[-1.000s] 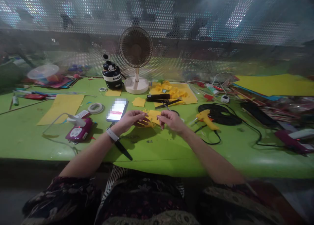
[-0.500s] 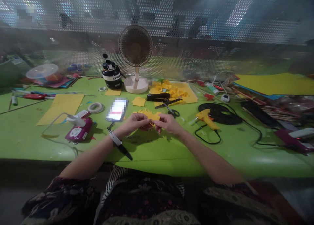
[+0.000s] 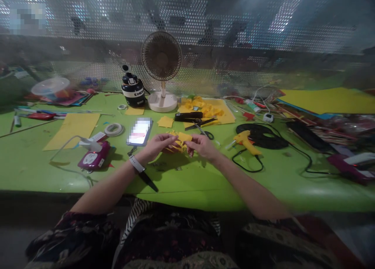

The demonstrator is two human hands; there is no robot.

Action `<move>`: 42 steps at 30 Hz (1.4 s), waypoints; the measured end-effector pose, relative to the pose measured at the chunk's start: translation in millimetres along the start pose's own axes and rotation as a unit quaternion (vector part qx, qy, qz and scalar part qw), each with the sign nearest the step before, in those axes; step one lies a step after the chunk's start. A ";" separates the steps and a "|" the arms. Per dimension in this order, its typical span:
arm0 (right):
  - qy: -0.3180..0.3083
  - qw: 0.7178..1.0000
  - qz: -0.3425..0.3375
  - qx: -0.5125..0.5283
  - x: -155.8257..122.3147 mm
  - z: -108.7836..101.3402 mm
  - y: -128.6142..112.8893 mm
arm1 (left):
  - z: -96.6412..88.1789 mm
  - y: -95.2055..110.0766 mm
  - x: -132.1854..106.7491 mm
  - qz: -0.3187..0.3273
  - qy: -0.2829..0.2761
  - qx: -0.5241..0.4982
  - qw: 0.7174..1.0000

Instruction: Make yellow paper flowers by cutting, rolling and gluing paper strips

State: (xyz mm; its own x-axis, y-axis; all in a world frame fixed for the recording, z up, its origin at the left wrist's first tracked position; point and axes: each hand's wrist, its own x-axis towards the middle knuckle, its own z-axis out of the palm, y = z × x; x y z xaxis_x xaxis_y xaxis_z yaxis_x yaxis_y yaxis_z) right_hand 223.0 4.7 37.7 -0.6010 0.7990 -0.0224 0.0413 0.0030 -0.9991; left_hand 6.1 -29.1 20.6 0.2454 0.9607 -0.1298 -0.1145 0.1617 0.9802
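Note:
Both of my hands meet over the middle of the green table [image 3: 187,175]. My left hand [image 3: 156,146] and my right hand [image 3: 202,146] each pinch an end of a fringed yellow paper piece [image 3: 180,139], held just above the table. A white watch sits on my left wrist [image 3: 134,163]. A phone [image 3: 140,131] lies just left of my left hand. Scissors [image 3: 205,133] lie just beyond my right hand.
A small fan [image 3: 161,69] and a dark jug [image 3: 133,91] stand at the back. Yellow paper scraps [image 3: 205,108], a stapler [image 3: 189,115], a yellow glue gun [image 3: 246,140] with black cable, a tape roll [image 3: 113,129], a yellow sheet [image 3: 73,128] and a pink power strip [image 3: 94,157] lie around.
My hands closed together on the yellow paper, then drew slightly apart again; the paper piece shows more between them now. Nothing else on the table moved.

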 end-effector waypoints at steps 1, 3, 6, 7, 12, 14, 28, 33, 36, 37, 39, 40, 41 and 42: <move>-0.007 1.000 -0.001 -0.001 0.7 1.5 1.8 | 2.3 -1.2 -0.8 0.005 -0.005 0.006 1.000; -0.022 1.000 -0.005 -0.006 2.1 4.3 5.1 | 6.0 -3.7 -2.2 0.022 -0.008 0.020 1.000; -0.033 0.999 -0.011 -0.013 2.7 6.7 7.5 | 8.1 -6.0 -2.7 0.042 0.003 0.029 0.999; -0.033 0.999 -0.011 -0.015 2.4 6.9 7.3 | 7.9 -6.3 -2.4 0.045 0.006 0.031 0.998; -0.024 0.999 0.001 -0.029 0.5 4.6 3.7 | 3.0 -3.7 0.4 0.035 0.025 0.023 0.999; -0.017 0.999 0.001 -0.031 0.8 2.0 3.9 | 0.5 -0.7 1.2 0.035 0.041 0.009 0.999; 0.061 0.827 -0.428 -0.359 4.3 -9.1 20.8 | -7.8 4.3 0.9 -0.051 -0.087 -0.037 0.994; 0.060 0.760 -0.480 -0.434 1.1 -12.5 20.1 | -8.9 6.1 1.6 -0.073 -0.075 -0.054 0.993; 0.063 0.719 -0.488 -0.490 -2.2 -13.6 17.7 | -9.3 6.5 2.9 -0.062 -0.031 -0.056 0.996; 0.069 0.708 -0.491 -0.503 -3.0 -13.4 17.1 | -9.1 6.3 3.2 -0.058 -0.016 -0.058 0.997; 0.087 0.690 -0.496 -0.520 -4.1 -12.3 16.6 | -8.0 5.1 3.4 -0.058 0.006 -0.060 0.996; 0.096 0.686 -0.491 -0.528 -4.3 -11.5 16.8 | -7.0 4.2 3.3 -0.062 0.010 -0.059 0.996; 0.104 0.684 -0.483 -0.536 -4.2 -10.7 17.3 | -5.7 3.2 2.9 -0.066 0.008 -0.057 0.996; 0.108 0.687 -0.472 -0.542 -3.8 -9.9 18.3 | -4.3 2.3 2.3 -0.069 0.000 -0.053 0.996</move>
State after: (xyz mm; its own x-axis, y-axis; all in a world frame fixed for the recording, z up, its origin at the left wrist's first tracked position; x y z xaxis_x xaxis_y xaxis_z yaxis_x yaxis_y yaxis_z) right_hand 233.9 7.7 19.9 -0.6399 0.2037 0.7410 0.3549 0.9336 0.0498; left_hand 2.2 -25.6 21.9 0.2658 0.9274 -0.2631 -0.1812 0.3161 0.9313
